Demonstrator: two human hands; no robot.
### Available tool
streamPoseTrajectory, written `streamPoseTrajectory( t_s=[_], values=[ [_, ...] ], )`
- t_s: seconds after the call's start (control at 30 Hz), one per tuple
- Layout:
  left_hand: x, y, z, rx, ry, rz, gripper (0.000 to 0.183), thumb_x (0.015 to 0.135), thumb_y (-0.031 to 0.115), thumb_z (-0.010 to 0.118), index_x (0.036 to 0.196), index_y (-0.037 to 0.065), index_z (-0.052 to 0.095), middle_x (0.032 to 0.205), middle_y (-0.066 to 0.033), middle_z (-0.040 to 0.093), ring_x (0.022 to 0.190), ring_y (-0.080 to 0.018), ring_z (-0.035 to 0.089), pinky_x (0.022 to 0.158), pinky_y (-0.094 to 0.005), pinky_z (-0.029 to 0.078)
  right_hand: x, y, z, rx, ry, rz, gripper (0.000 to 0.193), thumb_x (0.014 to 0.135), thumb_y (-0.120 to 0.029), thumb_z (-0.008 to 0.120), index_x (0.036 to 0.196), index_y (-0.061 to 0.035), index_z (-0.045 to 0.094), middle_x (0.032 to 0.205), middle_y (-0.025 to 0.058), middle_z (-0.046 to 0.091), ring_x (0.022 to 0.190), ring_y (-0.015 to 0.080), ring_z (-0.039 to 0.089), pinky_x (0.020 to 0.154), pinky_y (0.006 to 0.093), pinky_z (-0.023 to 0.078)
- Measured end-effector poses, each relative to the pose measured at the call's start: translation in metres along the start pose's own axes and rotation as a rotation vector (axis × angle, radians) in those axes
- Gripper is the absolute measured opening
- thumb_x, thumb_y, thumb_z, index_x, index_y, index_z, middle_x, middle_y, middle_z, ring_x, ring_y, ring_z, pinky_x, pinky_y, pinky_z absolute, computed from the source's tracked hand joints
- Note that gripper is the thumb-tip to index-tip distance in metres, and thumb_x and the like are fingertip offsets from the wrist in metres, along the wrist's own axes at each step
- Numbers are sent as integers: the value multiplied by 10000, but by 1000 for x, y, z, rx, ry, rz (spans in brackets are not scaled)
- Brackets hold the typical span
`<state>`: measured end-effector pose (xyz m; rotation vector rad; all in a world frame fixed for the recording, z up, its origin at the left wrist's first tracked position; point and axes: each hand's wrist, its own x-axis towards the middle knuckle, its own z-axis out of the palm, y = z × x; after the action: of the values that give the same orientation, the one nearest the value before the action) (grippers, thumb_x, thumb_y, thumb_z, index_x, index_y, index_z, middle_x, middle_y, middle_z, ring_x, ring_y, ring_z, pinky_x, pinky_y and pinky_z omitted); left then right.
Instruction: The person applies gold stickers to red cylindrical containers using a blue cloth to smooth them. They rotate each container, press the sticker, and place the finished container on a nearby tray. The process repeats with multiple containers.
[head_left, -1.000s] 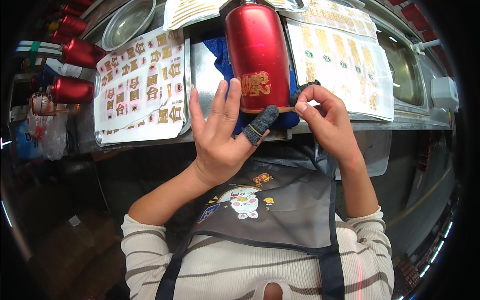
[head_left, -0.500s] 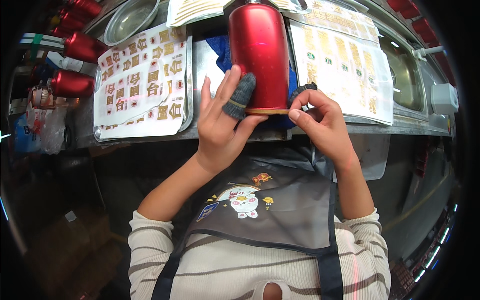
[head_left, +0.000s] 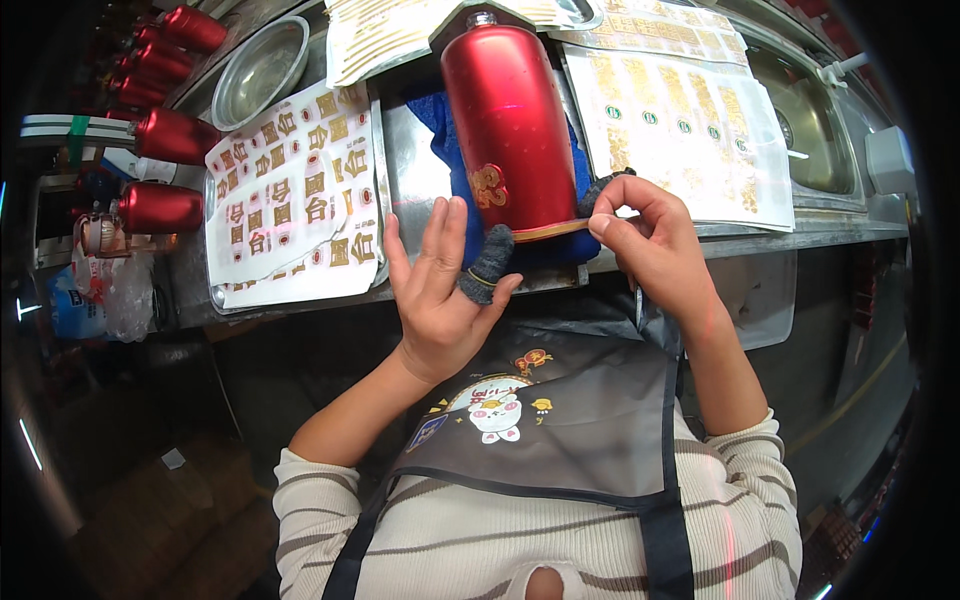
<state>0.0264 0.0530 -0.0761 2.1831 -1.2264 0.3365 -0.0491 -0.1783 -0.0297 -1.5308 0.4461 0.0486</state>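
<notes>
A glossy red, round-shouldered bottle (head_left: 510,120) rests on a blue cloth (head_left: 449,140), base toward the near edge of the metal desk (head_left: 408,170), the right hand (head_left: 655,250) pinching a narrow gold strip (head_left: 550,232) there, the left hand (head_left: 440,300) beside it, fingers spread.

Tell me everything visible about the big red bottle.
The bottle is glossy, metallic-looking red, with a shiny neck and a gold emblem low on the left. It lies on blue cloth, neck pointing away. The right hand pinches a gold strip at the bottle's base; the left hand is close, contact unclear.
</notes>
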Motion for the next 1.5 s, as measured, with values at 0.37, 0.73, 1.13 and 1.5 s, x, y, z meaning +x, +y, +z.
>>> streamPoseTrajectory(
  t_s=[0.37,0.73,1.13,1.5],
  values=[
    [38,15,-9,191,-56,187,395,716,177,776,1109,151,749,1502,-254,432,1307,-474,492,1065,-729,206,5,4,3,-19,-7,3,61,896,-73,626,885,-15,609,846,-29,582,689,7,471,590,180,385],
    [26,-3,11,-215,143,-88,680,724,150,846,1326,-28,585,1478,-238,471,1360,-398,473,1123,-629,237,4,5,8,-2,-41,-21,85,896,-59,658,874,10,612,899,2,581,615,-14,481,549,167,370],
    [-4,1,4,-49,55,-55,388,728,169,851,1030,-33,713,1457,-268,480,1321,-438,501,1093,-681,216,1,1,4,-9,-9,21,54,879,-42,644,865,-6,605,823,-27,581,609,-19,475,548,162,359],
    [32,12,-8,140,12,153,269,733,167,746,999,133,744,1425,-258,514,1255,-461,546,1058,-717,240,4,0,5,-16,-6,32,26,878,-31,632,878,-10,617,819,-37,593,632,-19,484,556,154,362]
  ],
)
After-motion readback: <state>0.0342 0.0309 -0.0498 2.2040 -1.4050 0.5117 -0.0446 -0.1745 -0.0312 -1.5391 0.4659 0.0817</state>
